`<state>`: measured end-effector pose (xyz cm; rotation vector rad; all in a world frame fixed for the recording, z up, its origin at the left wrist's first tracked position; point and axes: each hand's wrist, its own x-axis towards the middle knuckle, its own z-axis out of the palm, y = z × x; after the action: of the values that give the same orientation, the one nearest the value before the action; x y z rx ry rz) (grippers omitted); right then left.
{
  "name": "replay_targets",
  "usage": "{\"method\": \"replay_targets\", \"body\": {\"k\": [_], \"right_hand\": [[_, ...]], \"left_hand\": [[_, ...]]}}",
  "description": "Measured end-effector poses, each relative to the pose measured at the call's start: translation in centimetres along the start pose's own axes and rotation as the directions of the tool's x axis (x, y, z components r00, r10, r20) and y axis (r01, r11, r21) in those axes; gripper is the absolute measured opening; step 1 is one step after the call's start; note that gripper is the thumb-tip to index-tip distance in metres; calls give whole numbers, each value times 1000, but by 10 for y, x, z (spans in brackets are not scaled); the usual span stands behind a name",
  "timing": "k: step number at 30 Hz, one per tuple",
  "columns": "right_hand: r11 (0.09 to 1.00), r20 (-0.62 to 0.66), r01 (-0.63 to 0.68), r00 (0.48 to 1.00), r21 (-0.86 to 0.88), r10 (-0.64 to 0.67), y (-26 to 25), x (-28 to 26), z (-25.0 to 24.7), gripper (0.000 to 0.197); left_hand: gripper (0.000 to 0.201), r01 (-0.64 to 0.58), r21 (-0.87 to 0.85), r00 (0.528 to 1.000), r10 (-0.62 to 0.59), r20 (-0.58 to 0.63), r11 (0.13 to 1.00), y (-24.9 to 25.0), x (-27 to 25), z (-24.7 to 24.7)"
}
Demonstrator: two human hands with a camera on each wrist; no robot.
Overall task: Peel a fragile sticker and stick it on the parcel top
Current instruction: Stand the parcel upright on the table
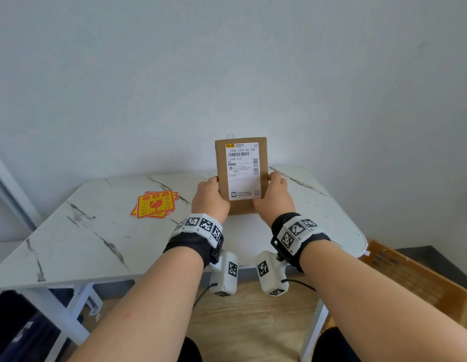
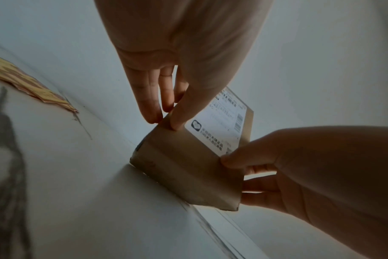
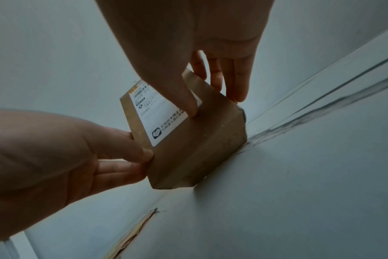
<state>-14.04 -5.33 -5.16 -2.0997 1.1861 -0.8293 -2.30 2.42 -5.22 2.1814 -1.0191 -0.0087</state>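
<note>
Parcel (image 1: 241,176), a small brown cardboard box with a white shipping label (image 1: 243,169) on its facing side, stood tipped up on its near end toward the far edge of the marble-patterned table (image 1: 96,246), its lower edge resting on the surface. The left hand (image 1: 210,198) clamped its left side, thumb on the labelled face and fingers (image 2: 148,105) behind, while the right hand (image 1: 273,195) gripped the right side the same way. The two hands were apart, with the box between them. Holding it from both flanks probably kept the box steady and let the person tilt and turn it to lay a chosen face upward for sticking. The fragile stickers (image 1: 155,204), a loose fan of red-and-yellow sheets, lay flat near the left part of the table, well apart from the box and untouched, so peeling had not yet begun. A woven basket (image 1: 410,278) sat on the floor beyond the table's right edge.
</note>
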Motion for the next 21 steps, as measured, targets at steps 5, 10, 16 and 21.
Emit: {"method": "replay_targets", "body": {"k": [5,10,16,21], "right_hand": [[1000,-16,-8,1000,-3,8,-1,0,11,39],[997,97,-70,993,-16,71,4,0,23,39],[996,169,-88,982,-15,89,7,9,29,51],[1000,-21,-21,1000,10,21,-3,13,24,63]], "left_hand": [[39,49,-31,999,-49,1,998,-6,5,2],[38,60,15,996,-60,63,998,-16,3,5],[36,22,70,981,-35,189,997,-15,17,4],[52,90,102,970,-111,217,991,-20,22,-4]]}}
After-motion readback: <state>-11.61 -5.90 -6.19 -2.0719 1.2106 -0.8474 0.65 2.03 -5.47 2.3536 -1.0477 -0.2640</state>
